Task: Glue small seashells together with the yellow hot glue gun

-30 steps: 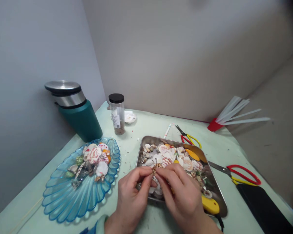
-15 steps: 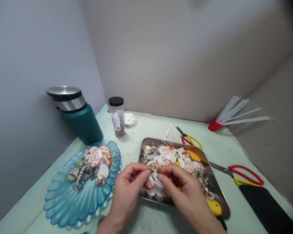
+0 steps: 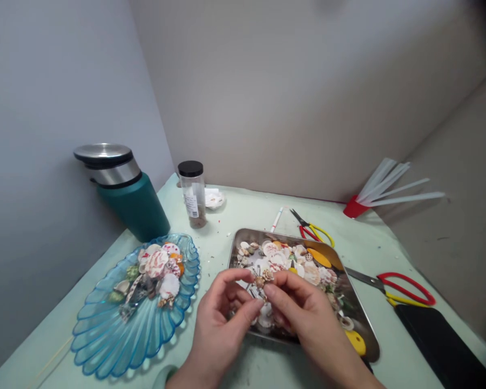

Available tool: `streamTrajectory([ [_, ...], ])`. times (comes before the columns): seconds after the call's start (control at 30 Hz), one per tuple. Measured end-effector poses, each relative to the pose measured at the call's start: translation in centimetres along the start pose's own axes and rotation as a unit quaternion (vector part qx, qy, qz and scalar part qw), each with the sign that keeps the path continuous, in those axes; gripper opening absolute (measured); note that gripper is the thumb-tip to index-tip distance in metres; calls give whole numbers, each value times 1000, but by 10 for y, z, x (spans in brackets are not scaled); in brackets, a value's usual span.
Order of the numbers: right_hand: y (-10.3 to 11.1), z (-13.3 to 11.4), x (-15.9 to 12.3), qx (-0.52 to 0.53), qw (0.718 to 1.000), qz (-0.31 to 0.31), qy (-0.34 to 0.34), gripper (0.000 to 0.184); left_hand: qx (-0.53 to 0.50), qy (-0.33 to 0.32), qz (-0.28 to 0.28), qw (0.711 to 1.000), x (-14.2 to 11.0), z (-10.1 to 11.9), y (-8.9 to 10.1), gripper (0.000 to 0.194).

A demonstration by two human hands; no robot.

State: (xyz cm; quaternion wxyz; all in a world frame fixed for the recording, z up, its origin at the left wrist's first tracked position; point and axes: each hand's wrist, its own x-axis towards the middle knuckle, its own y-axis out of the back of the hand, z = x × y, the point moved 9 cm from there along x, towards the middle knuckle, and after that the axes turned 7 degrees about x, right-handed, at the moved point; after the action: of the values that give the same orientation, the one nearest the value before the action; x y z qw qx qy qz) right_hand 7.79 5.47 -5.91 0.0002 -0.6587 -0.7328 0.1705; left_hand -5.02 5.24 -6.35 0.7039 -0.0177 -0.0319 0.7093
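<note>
So those little brown-and-white shells are up over the metal tray, pinched in your right hand's grip. Your left hand's grip is parted right beside them, can't tell if it's touching. Blue scalloped plate sits left on the desk, teal bottle behind it.

head view: worn on the head, looking forward and down | faces the pale green surface and the grey walls beyond the grip | near enough that both bare hands fill the lower middle | sole view, nothing shared
</note>
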Motion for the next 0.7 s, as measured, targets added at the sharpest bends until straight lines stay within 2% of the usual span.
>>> streamTrajectory([
  [0.1, -3, 2, 1, 2, 1000, -11, -11, 33, 56, -84, 4, 995, -1, 16, 4, 25],
  [0.17, -5, 1, 1, 3, 1000, -16, -13, 34, 85, -113, 6, 990, -1, 22, 6, 21],
  [0.43, -5, 2, 4, -39, 999, -13, -1, 31, 100, -101, -5, 990, 1, 21, 8, 19],
  [0.7, 1, -4, 2, -190, 978, 21, 86, 20, 104, -75, -17, 992, 3, 15, 5, 18],
])
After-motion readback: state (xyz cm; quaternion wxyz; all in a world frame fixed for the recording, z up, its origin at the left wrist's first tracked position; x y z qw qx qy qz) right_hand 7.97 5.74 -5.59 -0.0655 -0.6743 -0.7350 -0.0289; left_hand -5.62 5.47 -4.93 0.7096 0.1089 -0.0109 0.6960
